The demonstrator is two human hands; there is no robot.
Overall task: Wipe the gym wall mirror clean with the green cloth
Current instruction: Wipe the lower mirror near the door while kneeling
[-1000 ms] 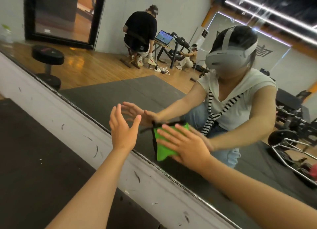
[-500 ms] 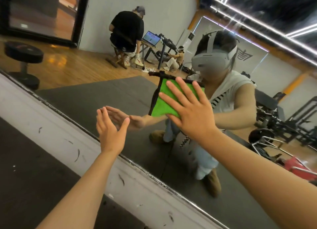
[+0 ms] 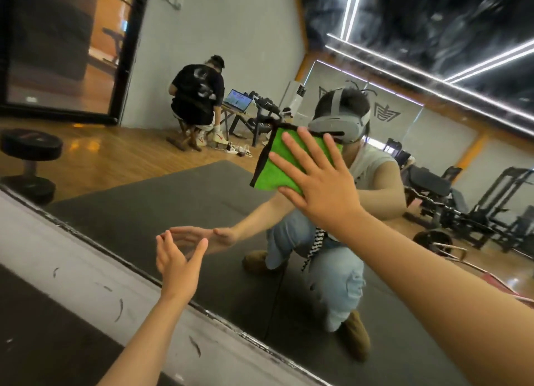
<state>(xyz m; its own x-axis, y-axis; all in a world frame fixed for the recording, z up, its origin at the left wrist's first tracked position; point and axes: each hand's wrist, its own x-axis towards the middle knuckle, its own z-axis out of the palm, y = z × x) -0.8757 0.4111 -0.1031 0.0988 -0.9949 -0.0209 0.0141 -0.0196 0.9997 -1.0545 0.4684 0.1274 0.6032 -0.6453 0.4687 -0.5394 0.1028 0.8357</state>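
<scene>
One green cloth (image 3: 276, 170) on one wall mirror (image 3: 173, 194), two hands at work.
The right hand (image 3: 323, 189) presses the cloth flat against the glass, five fingers spread straight; the left hand (image 3: 176, 261) is open lower down, holding nothing, fingertips at the glass.

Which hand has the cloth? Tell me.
The right hand: its fingers are spread flat, pressing the cloth against the mirror. The left hand is lower down and holds nothing.
</scene>
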